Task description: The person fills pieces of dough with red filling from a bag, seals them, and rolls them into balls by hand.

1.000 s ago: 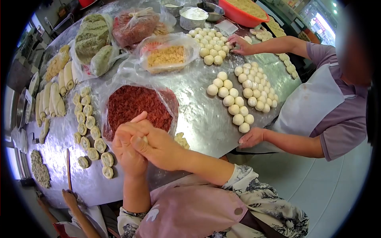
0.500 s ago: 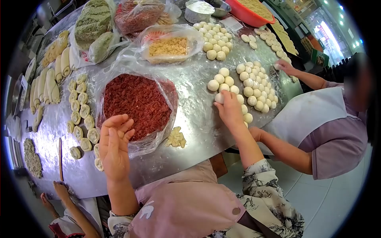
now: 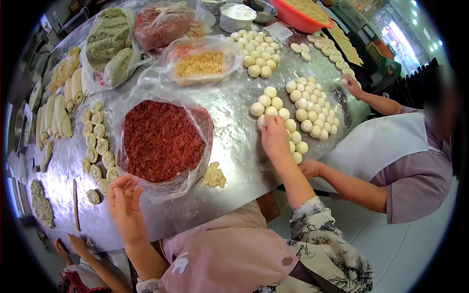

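A commercial bakery or food-prep kitchen: a broad metal counter (image 3: pixel 234 156) bears rows of dough balls (image 3: pixel 312 105), rolled dough (image 3: pixel 58 117) and bagged fillings (image 3: pixel 163 141), with aproned workers around it and a lit sign (image 3: pixel 394 31) beyond.

**Light pools on our metal table**

We have a broad metal table (image 3: pixel 239 158) whose bare surface throws back white glare, tinted violet toward the left. Under its near edge we see a brown wooden piece (image 3: pixel 268 206). To the near right, our pale floor (image 3: pixel 386 246) is crossed by thin, darker lines. At the far right, a bright glass front (image 3: pixel 401 38) shows reddish lettering, and small round lights (image 3: pixel 415 22) shine beside it. Our far left side is dimmer, with a metal frame (image 3: pixel 77 18) whose details blur. At the left edge, bluish-white light glows in a tall strip (image 3: pixel 13 195).
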Demonstrator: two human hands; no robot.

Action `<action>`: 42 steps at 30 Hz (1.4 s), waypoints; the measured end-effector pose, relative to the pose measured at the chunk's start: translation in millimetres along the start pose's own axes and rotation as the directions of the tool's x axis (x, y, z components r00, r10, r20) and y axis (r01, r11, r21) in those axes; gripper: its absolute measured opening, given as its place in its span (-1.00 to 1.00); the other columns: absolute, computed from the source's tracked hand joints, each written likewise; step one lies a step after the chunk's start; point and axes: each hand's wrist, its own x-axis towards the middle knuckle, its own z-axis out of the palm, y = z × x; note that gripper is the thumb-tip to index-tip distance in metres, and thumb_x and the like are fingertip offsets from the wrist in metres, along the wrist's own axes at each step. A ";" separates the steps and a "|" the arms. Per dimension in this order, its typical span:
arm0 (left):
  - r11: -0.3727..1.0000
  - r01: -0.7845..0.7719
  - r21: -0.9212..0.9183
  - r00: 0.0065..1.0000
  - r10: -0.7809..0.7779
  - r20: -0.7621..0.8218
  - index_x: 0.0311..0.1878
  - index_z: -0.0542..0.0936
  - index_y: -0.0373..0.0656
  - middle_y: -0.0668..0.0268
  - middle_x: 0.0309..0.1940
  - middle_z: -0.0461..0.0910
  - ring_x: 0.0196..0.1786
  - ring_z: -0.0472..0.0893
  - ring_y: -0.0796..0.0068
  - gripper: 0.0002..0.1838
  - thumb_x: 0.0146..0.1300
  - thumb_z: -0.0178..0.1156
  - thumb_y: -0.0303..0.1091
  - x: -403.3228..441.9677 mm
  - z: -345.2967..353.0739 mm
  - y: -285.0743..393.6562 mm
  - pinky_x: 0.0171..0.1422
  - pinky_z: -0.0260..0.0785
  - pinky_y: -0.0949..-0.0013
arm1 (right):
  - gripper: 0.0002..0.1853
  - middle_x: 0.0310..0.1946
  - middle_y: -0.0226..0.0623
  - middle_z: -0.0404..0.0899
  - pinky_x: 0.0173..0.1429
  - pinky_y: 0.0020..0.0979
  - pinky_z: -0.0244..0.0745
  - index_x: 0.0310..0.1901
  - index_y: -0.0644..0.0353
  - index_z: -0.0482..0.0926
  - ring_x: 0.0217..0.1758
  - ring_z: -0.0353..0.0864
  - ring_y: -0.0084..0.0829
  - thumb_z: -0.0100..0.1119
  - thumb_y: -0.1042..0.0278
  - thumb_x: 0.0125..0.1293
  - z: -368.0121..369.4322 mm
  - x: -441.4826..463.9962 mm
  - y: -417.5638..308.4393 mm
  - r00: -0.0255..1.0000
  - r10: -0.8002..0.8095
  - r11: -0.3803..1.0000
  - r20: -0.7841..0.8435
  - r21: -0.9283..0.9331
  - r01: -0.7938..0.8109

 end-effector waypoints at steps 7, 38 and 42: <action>0.962 0.004 0.272 0.779 0.167 -0.604 0.00 0.53 -0.11 0.37 -0.10 0.56 -0.01 0.54 0.55 -0.77 0.44 0.05 -0.21 -19.8 -89.8 -8.0 0.02 0.35 0.49 | -0.76 -0.17 0.05 0.51 0.13 -0.06 0.37 -0.18 0.30 0.52 0.00 0.46 0.07 0.23 0.37 0.15 -2.1 8.5 4.9 0.988 -0.052 0.993 0.144 -0.101 0.067; 0.923 -0.032 -0.383 0.952 -0.088 -0.292 0.11 0.44 -0.28 0.14 -0.04 0.52 -0.07 0.58 0.33 -0.70 0.33 0.08 -0.49 7.4 -80.8 7.9 -0.05 0.52 0.36 | -0.57 -0.04 -0.13 0.46 0.17 -0.17 0.45 0.08 0.09 0.53 0.12 0.47 -0.10 0.32 0.26 0.15 18.3 17.4 -222.6 0.400 -0.637 0.707 0.658 0.293 0.644; 0.767 0.199 -0.610 0.980 -0.136 0.148 0.20 0.40 -0.31 0.13 0.00 0.50 -0.03 0.54 0.35 -0.64 0.41 0.00 -0.33 10.1 -11.3 15.5 0.02 0.46 0.37 | -0.59 -0.07 -0.14 0.46 0.11 -0.17 0.48 0.02 0.11 0.54 0.07 0.51 -0.11 0.33 0.22 0.14 10.1 12.3 -223.7 0.395 -0.551 0.739 0.735 0.210 0.640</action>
